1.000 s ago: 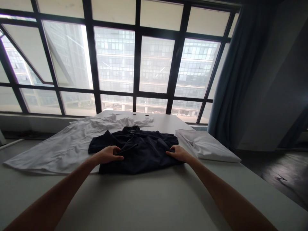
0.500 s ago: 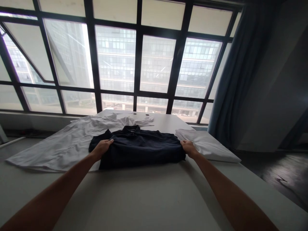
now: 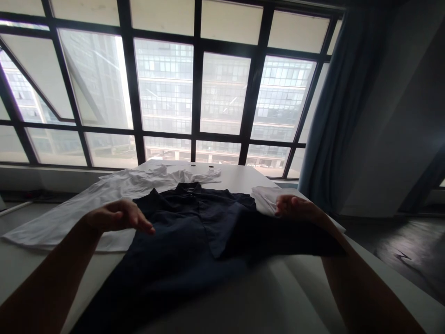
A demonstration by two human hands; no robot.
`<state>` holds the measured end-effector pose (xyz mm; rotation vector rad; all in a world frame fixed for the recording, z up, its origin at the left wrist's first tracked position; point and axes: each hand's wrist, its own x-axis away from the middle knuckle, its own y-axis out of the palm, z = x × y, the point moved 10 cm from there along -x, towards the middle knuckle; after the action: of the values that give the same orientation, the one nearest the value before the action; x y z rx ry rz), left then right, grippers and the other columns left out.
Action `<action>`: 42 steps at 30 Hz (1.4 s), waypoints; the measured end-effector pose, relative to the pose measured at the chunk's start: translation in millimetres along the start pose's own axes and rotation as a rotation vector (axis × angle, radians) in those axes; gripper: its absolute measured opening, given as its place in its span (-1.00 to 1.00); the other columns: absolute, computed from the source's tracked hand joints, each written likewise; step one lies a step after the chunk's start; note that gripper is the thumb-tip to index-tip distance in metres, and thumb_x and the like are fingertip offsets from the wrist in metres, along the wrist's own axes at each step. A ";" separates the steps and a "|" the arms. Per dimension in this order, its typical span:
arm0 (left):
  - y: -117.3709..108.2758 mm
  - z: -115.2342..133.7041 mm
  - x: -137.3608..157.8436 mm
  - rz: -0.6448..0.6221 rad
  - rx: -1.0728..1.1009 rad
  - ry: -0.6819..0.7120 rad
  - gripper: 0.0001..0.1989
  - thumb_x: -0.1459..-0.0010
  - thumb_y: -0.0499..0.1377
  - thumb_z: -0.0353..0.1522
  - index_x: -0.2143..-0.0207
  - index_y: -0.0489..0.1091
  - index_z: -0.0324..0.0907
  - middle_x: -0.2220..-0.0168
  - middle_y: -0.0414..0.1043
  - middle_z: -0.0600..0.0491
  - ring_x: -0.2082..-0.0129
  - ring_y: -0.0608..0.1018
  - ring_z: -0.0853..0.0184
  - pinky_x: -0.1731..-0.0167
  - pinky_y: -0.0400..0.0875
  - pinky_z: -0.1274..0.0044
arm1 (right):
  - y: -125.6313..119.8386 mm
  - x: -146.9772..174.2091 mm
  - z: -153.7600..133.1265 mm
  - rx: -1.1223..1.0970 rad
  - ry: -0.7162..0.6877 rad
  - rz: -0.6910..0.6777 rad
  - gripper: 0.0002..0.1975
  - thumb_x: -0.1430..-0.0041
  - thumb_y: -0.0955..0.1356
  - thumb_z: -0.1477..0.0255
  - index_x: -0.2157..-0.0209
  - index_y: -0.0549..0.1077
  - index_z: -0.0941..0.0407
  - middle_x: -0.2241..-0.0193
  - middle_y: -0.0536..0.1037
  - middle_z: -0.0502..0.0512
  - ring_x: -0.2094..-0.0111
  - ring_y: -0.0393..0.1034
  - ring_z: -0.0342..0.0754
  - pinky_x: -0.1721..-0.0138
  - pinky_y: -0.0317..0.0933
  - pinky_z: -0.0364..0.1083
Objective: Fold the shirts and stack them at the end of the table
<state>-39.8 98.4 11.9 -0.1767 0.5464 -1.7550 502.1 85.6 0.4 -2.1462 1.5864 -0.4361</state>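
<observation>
A dark navy collared shirt is spread out across the white table, its collar towards the window and its body fanned out towards me. The near part is blurred by motion, and one dark flap stretches in front of my right forearm. My left hand hovers at the shirt's left side, open, fingers extended, holding nothing. My right hand is above the right flap with its fingers loosely bent and apart from the cloth; it looks empty. Behind my left hand lies a spread white garment.
Folded white cloth lies on the right of the white table, partly behind my right hand. Beyond the table stands a large black-framed window. A blue curtain hangs at the right.
Both hands gripped the shirt's sides before; now they have let go and moved apart. The shirt's folded-up lower part has dropped open towards me.
</observation>
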 end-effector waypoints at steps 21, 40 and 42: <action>150.0 -13.7 -10.7 -0.535 -0.633 0.196 -0.37 0.07 0.34 -0.02 -0.06 0.46 -0.05 -0.20 0.36 -0.05 -0.22 0.35 0.04 -0.24 0.14 0.28 | 97.7 -54.7 21.8 0.762 0.112 -0.245 -0.44 0.24 0.61 0.21 0.12 0.63 0.07 0.14 0.58 0.15 0.11 0.46 0.22 0.11 0.34 -0.01; -48.4 -139.5 -106.9 0.255 -0.899 -0.286 -0.40 -0.23 0.01 -0.14 -0.21 0.27 -0.31 -0.11 0.45 -0.20 -0.11 0.47 0.09 -0.06 0.32 0.40 | 9.5 -133.2 86.2 0.965 0.294 0.240 -0.54 -0.33 0.32 0.43 -0.23 0.36 0.16 -0.10 0.43 0.29 -0.08 0.35 0.15 -0.06 0.20 -0.01; -49.4 -135.9 -111.3 0.278 -0.893 -0.282 -0.43 -0.20 0.04 -0.12 -0.15 0.36 -0.25 -0.04 0.51 -0.15 -0.07 0.51 0.07 -0.01 0.35 0.41 | 9.5 -136.4 83.1 0.973 0.315 0.255 -0.53 -0.30 0.33 0.43 -0.22 0.36 0.16 -0.10 0.42 0.30 -0.08 0.35 0.15 -0.05 0.20 -0.02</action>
<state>-108.7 248.3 -66.2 -0.9086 1.0573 -1.0918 495.1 226.5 -75.1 -1.1606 1.3385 -1.1999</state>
